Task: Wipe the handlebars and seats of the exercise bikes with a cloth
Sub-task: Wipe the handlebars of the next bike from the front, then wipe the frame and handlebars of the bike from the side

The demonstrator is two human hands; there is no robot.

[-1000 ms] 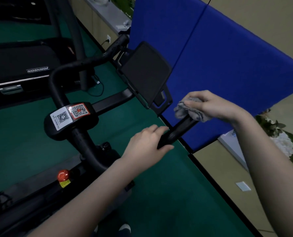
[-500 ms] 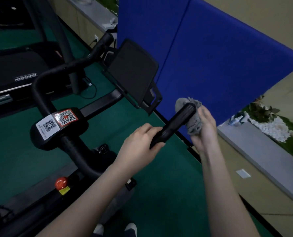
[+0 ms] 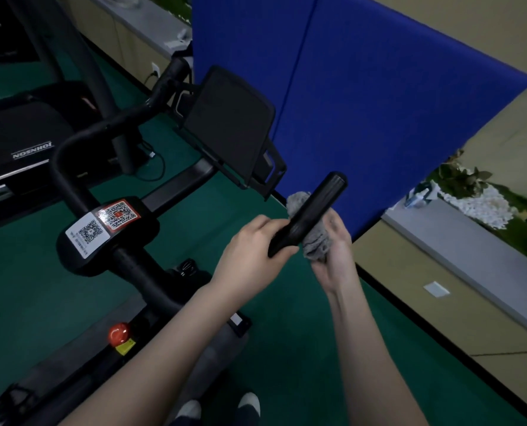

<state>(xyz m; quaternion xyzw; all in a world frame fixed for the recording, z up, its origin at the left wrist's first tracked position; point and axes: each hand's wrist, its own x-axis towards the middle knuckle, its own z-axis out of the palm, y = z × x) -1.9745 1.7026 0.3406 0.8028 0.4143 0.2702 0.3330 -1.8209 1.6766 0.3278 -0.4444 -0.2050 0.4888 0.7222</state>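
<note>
- Nearest to us, both forearms reach forward from the bottom of the view, with our shoes just visible below them.
- Our left hand (image 3: 253, 250) curls its fingers round the near stretch of the black handlebar grip (image 3: 309, 215), steadying it.
- Just beyond, our right hand (image 3: 332, 256) cups a grey cloth (image 3: 316, 238) from underneath, palm up, holding it pressed against the underside and far side of the same grip; a tuft of cloth shows above the bar on its left side.
- We judge the step in hand to be wiping this right-side grip, with the cloth near its middle and the rounded end cap bare beyond it.
- The next move likely calls for sliding the cloth along the bar toward that end cap while the left hand holds firm, keeping the cloth wrapped so it does not slip off.
- Farther out sits the dark console screen (image 3: 228, 124), and left of it the stem pad with QR stickers (image 3: 105, 224).
- Beyond these curves the other handlebar (image 3: 114, 124); we cannot tell whether it has been wiped. No seat is in view.
- At the back stand a blue partition (image 3: 379, 96) and a treadmill (image 3: 19, 139).
</note>
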